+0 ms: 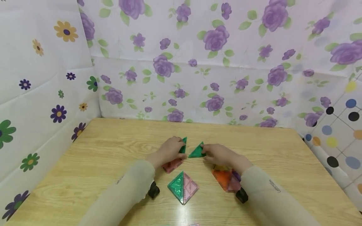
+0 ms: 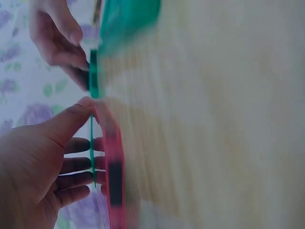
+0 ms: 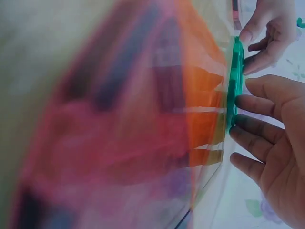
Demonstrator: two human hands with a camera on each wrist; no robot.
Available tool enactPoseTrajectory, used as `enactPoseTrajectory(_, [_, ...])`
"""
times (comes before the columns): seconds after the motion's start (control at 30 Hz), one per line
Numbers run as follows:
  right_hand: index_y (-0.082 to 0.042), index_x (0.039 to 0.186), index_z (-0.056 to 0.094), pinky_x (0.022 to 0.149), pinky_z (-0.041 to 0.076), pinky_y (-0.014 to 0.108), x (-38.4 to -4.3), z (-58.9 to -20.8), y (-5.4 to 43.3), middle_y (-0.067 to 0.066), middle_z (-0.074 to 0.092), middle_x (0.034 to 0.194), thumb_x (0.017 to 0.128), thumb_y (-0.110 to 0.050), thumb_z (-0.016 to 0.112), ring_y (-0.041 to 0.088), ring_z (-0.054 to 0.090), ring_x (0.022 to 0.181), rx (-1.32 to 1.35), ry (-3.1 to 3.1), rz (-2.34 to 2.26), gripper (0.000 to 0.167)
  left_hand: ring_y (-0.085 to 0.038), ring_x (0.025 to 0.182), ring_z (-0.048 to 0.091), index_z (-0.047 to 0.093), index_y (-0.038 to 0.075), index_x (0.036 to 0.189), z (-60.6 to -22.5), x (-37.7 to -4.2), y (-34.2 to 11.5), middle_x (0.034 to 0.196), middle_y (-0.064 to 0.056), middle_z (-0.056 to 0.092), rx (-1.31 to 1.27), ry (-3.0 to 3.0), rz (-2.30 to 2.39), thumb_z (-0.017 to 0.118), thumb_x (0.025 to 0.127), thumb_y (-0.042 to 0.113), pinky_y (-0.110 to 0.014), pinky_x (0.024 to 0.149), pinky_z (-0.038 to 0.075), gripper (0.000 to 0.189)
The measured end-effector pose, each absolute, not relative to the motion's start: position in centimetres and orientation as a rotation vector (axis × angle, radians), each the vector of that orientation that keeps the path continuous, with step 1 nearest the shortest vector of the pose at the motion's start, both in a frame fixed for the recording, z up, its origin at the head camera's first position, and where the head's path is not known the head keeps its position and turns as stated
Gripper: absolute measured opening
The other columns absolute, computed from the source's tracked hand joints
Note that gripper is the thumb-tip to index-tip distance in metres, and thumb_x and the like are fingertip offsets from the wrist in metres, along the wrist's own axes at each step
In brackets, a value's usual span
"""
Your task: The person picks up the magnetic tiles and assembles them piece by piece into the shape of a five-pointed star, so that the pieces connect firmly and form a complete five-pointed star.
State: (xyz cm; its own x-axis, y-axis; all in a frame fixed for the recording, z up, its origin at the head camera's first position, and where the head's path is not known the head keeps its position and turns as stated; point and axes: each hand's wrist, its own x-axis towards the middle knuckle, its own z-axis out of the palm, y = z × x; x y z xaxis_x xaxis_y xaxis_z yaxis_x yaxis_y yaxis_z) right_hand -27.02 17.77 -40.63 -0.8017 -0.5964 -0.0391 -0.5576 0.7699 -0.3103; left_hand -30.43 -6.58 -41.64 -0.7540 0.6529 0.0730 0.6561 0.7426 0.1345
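Observation:
My left hand (image 1: 169,150) holds a green triangular magnetic tile (image 1: 184,145), its thumb and fingers on either side of the thin edge in the left wrist view. Just under that hand lies a red-pink tile (image 1: 173,165). My right hand (image 1: 219,154) grips the corner of a second green triangular tile (image 1: 197,152), fingertips at its edge in the right wrist view. A narrow gap separates the two green tiles. Nearer me, a green triangle (image 1: 177,187) and a pink triangle (image 1: 190,187) lie side by side as a diamond.
Below my right wrist sits a group of orange (image 1: 222,179), pink, purple and yellow tiles, partly covered by the arm. Another tile edge (image 1: 193,224) shows at the bottom. The wooden table (image 1: 118,141) meets flowered cloth (image 1: 186,84) at the back and sides.

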Motion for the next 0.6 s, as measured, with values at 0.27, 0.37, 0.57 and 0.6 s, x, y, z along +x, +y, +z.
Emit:
enactPoseTrajectory(0.27, [-0.017, 0.083, 0.053, 0.062, 0.039, 0.021, -26.3, -41.4, 17.8, 0.009, 0.068, 0.113, 0.094, -0.032, 0.062, 0.007, 0.054, 0.071, -0.84, 2.915, -0.495, 0.021, -0.024, 0.111, 0.056, 0.063, 0.006, 0.124, -41.8, -28.1, -6.4, 0.123, -0.01, 0.061, -1.143, -2.883, -0.235, 0.066, 0.086, 0.049, -0.036, 0.097, 0.048, 0.058])
enactPoseTrajectory(0.37, [-0.015, 0.081, 0.051, 0.056, 0.034, 0.019, -26.2, -41.5, 17.6, -0.002, 0.058, 0.077, 0.091, -0.036, 0.064, 0.007, 0.047, 0.063, -0.82, 2.953, -0.494, 0.027, -0.024, 0.113, 0.055, 0.063, 0.007, 0.126, -41.9, -27.6, -6.7, 0.125, -0.01, 0.06, -1.152, -2.887, -0.284, 0.068, 0.085, 0.047, -0.036, 0.098, 0.048, 0.058])
enactPoseTrajectory(0.57, [-0.011, 0.081, 0.05, 0.055, 0.031, 0.02, -26.3, -41.4, 17.4, -0.005, 0.041, 0.067, 0.087, -0.035, 0.07, 0.008, 0.038, 0.06, -0.778, 2.963, -0.516, 0.032, -0.024, 0.121, 0.051, 0.062, 0.005, 0.128, -42.1, -27.3, -6.9, 0.132, -0.011, 0.056, -1.16, -2.918, -0.409, 0.07, 0.085, 0.042, -0.036, 0.103, 0.045, 0.057])
enactPoseTrajectory(0.6, [-0.011, 0.082, 0.05, 0.056, 0.032, 0.02, -26.3, -41.5, 17.3, -0.005, 0.042, 0.069, 0.087, -0.035, 0.07, 0.008, 0.038, 0.061, -0.786, 2.965, -0.507, 0.032, -0.024, 0.122, 0.05, 0.061, 0.005, 0.128, -42.1, -27.3, -6.8, 0.133, -0.011, 0.055, -1.154, -2.923, -0.43, 0.071, 0.085, 0.041, -0.036, 0.104, 0.045, 0.057])
